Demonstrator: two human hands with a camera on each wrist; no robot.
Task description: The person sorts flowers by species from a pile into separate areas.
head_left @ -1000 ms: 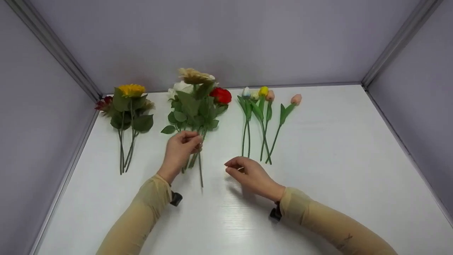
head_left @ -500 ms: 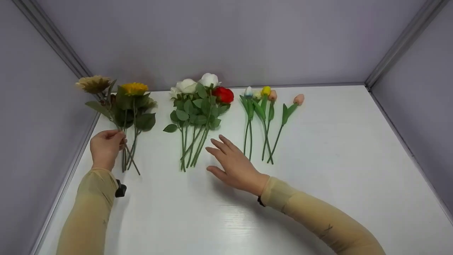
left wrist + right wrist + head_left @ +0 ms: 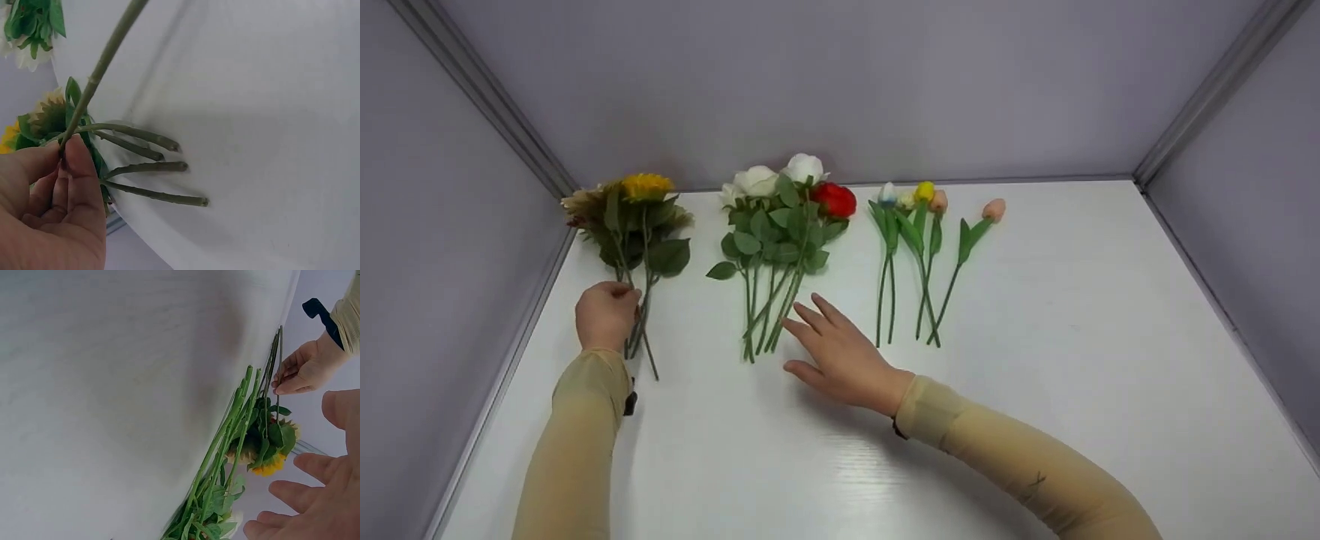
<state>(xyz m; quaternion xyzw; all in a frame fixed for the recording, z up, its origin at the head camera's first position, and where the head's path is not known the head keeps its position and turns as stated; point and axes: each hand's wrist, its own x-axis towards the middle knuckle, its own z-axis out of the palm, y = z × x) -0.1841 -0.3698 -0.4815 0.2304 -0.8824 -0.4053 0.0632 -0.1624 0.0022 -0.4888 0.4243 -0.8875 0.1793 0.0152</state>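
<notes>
At the left of the head view, my left hand (image 3: 607, 315) pinches the stem of a beige sunflower (image 3: 583, 204) between thumb and fingertips. In the left wrist view this stem (image 3: 104, 64) slants up past the thumb, with several other stem ends (image 3: 157, 167) beneath it. The beige bloom lies against a yellow sunflower (image 3: 647, 187) and dark leaves, which partly hide a dark red flower. My right hand (image 3: 847, 364) holds nothing; its fingers are spread beside the lower stems of several roses (image 3: 769, 315). In the right wrist view those stems are green and ridged.
White roses (image 3: 804, 168) and a red rose (image 3: 836, 201) lie in the middle group. To their right lie several tulips (image 3: 924, 192), one pink tulip (image 3: 994, 210) set apart. Grey panels (image 3: 840, 90) wall the white table (image 3: 1072, 337) at the back and sides.
My left hand has carried the beige sunflower from above the roses to the left group and lowered it there. My right hand has spread its fingers and moved left, nearer the rose stems.
</notes>
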